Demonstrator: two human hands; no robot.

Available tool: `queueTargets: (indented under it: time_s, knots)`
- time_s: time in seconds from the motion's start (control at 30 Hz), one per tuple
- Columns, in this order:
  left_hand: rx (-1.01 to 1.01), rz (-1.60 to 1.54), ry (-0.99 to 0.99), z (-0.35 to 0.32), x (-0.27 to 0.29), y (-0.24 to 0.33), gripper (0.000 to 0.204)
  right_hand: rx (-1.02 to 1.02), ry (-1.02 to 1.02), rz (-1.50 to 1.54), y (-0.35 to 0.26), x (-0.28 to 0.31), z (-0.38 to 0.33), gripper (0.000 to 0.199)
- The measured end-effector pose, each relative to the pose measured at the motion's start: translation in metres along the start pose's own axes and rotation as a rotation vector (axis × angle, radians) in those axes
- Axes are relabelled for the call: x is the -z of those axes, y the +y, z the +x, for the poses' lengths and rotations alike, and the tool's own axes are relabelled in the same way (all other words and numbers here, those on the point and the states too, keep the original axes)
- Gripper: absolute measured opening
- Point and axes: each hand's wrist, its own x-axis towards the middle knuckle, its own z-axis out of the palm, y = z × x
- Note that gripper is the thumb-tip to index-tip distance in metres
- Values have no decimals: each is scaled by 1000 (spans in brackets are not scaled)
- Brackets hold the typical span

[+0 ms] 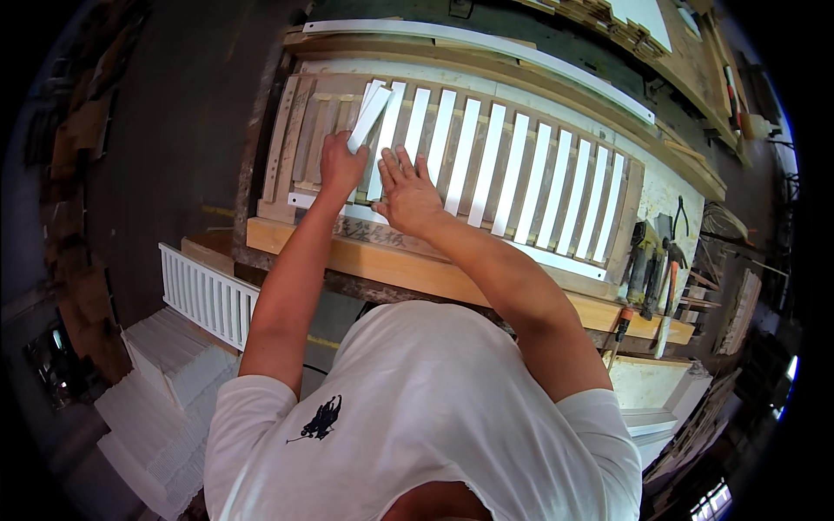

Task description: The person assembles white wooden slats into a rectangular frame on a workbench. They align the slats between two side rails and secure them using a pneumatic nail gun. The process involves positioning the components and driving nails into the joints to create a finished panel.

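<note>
Bending over a wooden table [408, 271], a person in a white shirt [417, 373] holds a white slat [369, 118] near the table's left end, the fingers of the left hand [341, 165] clamped on its lower part. A second slat appears to lie just behind it, though how it is held cannot be told. The right hand [408, 195] rests palm down, fingers spread slightly apart, over the near ends of neighboring slats [487, 165], apparently steadying them. The slats stand in a slanting row inside a wooden frame [632, 204], whose strips seem meant to keep the gaps even. A white rail [565, 263] runs along their near ends, likely placed there to line up with them; a longer rail [486, 45] lies along the table's far edge, out of the hands' way. Pliers [680, 217] and an orange-handled tool [671, 282] sit at the right end, probably for easy reach. Beyond the near left corner stand a slatted panel [208, 295] and stacked white pieces [165, 408].
</note>
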Motion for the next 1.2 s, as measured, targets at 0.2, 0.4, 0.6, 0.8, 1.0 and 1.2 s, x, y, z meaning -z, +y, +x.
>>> queueTargets:
  time_s: [0.2, 0.4, 0.6, 0.8, 1.0, 1.2]
  knots:
    - [-14, 57, 148, 15, 18, -30, 41, -3, 4, -9, -1, 0, 0, 76]
    - [8, 65, 91, 13, 9, -33, 42, -3, 19, 2, -1, -5, -1, 76]
    - [74, -3, 71, 17, 17, -31, 45, -1, 16, 23, 0, -5, -1, 76]
    - [-6, -45, 120, 22, 8, -43, 45, -3, -28, 17, -4, 2, -1, 75]
    - [19, -42, 186, 22, 21, -47, 43, -43, -11, 37, -11, 3, 8, 74]
    - [-128, 217, 274, 27, 17, -59, 39, 145, 94, 93, -35, -6, 35, 69]
